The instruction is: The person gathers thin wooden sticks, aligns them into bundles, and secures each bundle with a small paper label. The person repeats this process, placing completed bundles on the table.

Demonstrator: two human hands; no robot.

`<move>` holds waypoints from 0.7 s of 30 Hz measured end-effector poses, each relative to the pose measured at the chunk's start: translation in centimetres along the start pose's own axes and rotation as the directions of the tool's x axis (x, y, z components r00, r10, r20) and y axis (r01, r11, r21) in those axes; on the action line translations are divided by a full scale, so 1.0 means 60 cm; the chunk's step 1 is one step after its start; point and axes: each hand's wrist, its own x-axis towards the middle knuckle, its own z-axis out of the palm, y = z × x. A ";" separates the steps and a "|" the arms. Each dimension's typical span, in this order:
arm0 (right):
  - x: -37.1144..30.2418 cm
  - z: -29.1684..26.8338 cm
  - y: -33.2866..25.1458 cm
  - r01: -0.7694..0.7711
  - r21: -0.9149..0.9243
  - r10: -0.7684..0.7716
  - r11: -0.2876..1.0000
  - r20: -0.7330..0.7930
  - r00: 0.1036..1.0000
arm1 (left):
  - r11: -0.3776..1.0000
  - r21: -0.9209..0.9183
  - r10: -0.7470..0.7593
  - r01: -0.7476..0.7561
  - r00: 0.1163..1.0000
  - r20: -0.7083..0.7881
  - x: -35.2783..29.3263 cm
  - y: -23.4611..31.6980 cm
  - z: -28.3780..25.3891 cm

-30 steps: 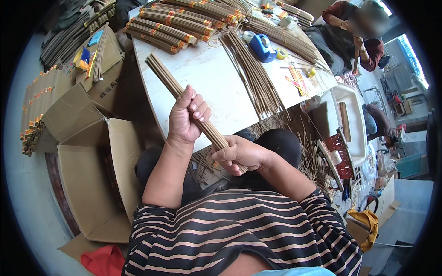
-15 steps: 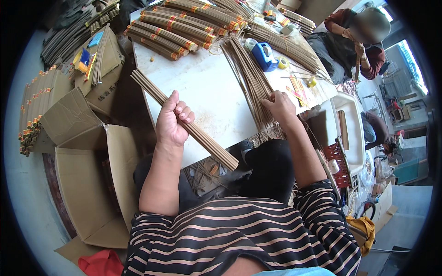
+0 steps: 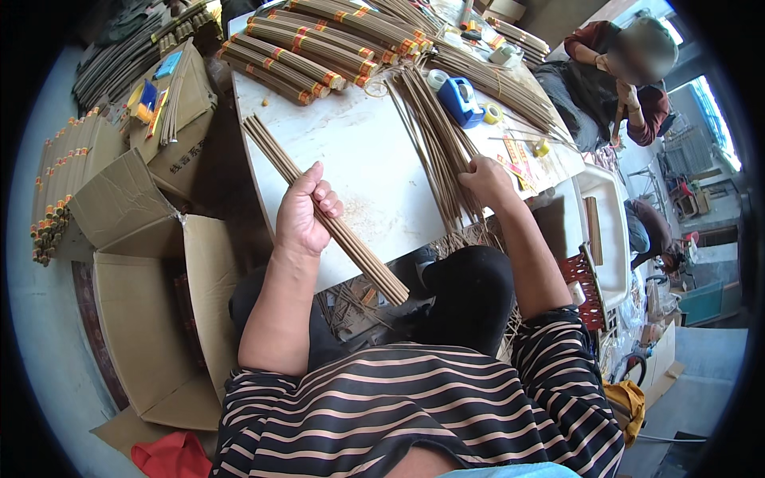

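Note:
My left hand (image 3: 307, 211) is closed around a slim bundle of brown incense sticks (image 3: 362, 259), slanting from upper left to lower right over the white table's front edge. At the right, my right hand (image 3: 486, 183) has its fingers pinched at the near part of a loose spread of incense sticks (image 3: 430, 127) on the table (image 3: 351, 151). The fingertips are partly hidden, so how many sticks they grip cannot be told. Banded bundles of incense (image 3: 295, 60) with red and yellow wraps lie stacked at the far left of the tabletop.
A blue tape dispenser (image 3: 460, 102), tape rolls (image 3: 492, 113) and paper labels (image 3: 516, 159) lie right of the loose sticks. An open cardboard box (image 3: 147, 334) stands at left. A white tub (image 3: 610, 239) is at right. Another person (image 3: 594, 88) sits across, at far right.
My left hand has shifted slightly right and down, and its incense bundle has turned a little steeper. My right hand stays at the loose sticks, whose near ends have moved slightly.

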 end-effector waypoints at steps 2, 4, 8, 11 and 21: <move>-0.002 0.001 0.000 0.013 -0.001 -0.013 1.000 -0.001 1.000 | 1.000 0.001 -0.009 0.009 1.000 -0.003 -0.002 0.000 0.002; -0.002 0.000 0.001 0.013 0.008 -0.013 1.000 -0.005 1.000 | 1.000 -0.005 -0.018 0.018 1.000 0.005 -0.003 -0.001 0.004; -0.008 -0.004 0.003 0.006 0.084 0.001 0.996 -0.085 0.996 | 0.999 -0.020 -0.032 0.032 0.999 0.019 0.001 -0.001 -0.002; -0.020 -0.011 0.014 0.019 0.265 0.006 0.964 -0.093 0.996 | 0.999 -0.025 -0.036 0.037 0.999 0.031 0.001 -0.001 -0.001; -0.169 -0.033 -0.069 -0.051 0.793 -0.014 0.607 0.075 0.997 | 0.997 0.005 -0.078 0.078 0.987 0.139 0.010 -0.008 -0.026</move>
